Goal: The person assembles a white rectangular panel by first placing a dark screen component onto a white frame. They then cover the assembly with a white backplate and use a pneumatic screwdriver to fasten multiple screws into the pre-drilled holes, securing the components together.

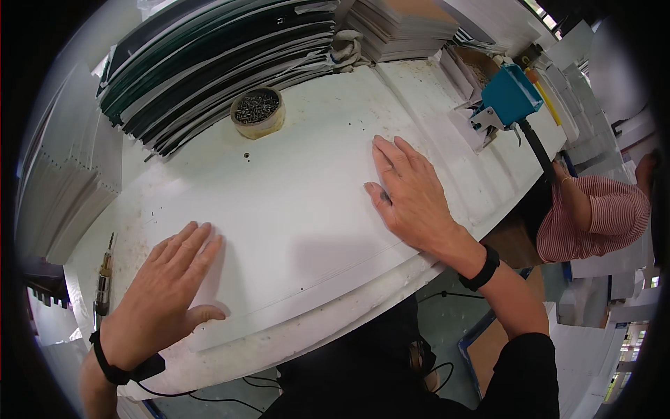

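Nearside of round tub, thin white sheet lies flat; left hand, right hand spread over it, grasping nothing. Probably light, bendable, slick; best gripped along edge farthest from tub.

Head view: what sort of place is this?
Likely a small workshop or factory: a round tub full of small dark metal pieces, stacked green-and-black sheets, and a teal device with a black handle.

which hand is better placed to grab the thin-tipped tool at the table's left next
Probably the left hand: it lies open, holding nothing visible, close to the tool. The right hand, also open, rests well across the white surface, much farther from the tool.
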{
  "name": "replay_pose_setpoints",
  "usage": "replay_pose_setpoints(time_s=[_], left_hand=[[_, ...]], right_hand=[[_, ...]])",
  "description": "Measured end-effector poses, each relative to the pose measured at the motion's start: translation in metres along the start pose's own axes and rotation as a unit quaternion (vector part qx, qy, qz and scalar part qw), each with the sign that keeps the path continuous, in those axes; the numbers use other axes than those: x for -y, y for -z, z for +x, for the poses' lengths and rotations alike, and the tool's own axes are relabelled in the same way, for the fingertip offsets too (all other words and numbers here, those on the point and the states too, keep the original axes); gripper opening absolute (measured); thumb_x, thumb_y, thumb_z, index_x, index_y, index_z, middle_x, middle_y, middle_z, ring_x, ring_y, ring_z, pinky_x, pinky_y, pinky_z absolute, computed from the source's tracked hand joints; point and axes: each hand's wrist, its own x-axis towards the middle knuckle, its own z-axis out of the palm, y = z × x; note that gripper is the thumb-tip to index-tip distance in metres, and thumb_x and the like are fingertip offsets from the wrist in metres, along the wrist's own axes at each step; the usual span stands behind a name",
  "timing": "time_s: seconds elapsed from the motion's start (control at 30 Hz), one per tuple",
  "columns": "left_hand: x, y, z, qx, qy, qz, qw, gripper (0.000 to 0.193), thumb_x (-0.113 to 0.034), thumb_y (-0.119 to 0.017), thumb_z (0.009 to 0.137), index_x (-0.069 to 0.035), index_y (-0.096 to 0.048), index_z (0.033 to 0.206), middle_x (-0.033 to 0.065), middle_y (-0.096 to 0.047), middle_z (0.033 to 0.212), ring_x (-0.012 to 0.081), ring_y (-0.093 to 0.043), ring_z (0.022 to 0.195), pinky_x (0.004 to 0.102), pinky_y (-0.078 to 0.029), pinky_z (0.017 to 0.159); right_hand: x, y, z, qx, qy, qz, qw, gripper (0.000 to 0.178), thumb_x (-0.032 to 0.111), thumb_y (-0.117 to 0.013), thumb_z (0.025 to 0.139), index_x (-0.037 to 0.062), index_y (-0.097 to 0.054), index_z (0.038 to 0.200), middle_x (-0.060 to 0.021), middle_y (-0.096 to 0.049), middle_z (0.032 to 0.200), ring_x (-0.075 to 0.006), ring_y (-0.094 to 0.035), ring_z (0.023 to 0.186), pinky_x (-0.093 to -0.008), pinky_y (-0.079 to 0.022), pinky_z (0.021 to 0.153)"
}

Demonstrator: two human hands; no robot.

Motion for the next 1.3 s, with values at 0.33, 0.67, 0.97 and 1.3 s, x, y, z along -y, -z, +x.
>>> replay_pose_setpoints(time_s=[0.33, 0.67, 0.97, 1.3], left_hand=[[-0.02, -0.011, 0.211, -0.128, -0.12, -0.065, 0.982, 0.08, -0.029, -0.077, 0.091, 0.011, -0.04, 0.15, 0.0325, -0.038, 0.157, 0.0454, -0.037, 0.148, 0.0487, -0.032, 0.124], [-0.029, 0.014, 0.224, -0.069, -0.103, -0.109, 0.986, 0.087, -0.024, -0.086, 0.077, 0.011, -0.046, 0.145, 0.0338, -0.038, 0.156, 0.0488, -0.041, 0.143, 0.0501, -0.038, 0.12], [-0.019, 0.021, 0.224, -0.072, -0.079, -0.148, 0.983, 0.085, -0.022, -0.085, 0.075, 0.011, -0.047, 0.144, 0.0323, -0.041, 0.154, 0.0479, -0.043, 0.142, 0.0506, -0.037, 0.12], [-0.033, 0.026, 0.219, -0.131, -0.039, -0.195, 0.971, 0.085, -0.024, -0.085, 0.076, 0.01, -0.048, 0.144, 0.0316, -0.045, 0.15, 0.0482, -0.045, 0.138, 0.0553, -0.039, 0.115]], right_hand=[[-0.003, 0.012, 0.008, 0.061, -0.008, 0.054, 0.997, 0.06, 0.028, -0.068, 0.094, -0.0094, -0.054, 0.139, -0.0185, -0.043, 0.156, -0.0418, -0.042, 0.141, -0.0539, -0.036, 0.115], [-0.016, 0.02, 0.02, 0.097, -0.02, 0.119, 0.988, 0.06, 0.03, -0.072, 0.089, -0.0104, -0.06, 0.131, -0.0174, -0.045, 0.156, -0.0438, -0.044, 0.138, -0.0573, -0.04, 0.112], [-0.026, 0.041, 0.067, 0.172, -0.026, 0.134, 0.976, 0.069, 0.028, -0.077, 0.086, -0.0085, -0.053, 0.139, -0.0148, -0.042, 0.157, -0.0377, -0.053, 0.125, -0.05, -0.053, 0.096], [-0.016, 0.006, 0.089, 0.193, -0.064, 0.016, 0.979, 0.062, 0.02, -0.074, 0.084, 0.0042, -0.058, 0.142, -0.0099, -0.035, 0.163, -0.0241, -0.057, 0.099, -0.029, -0.054, 0.054]])
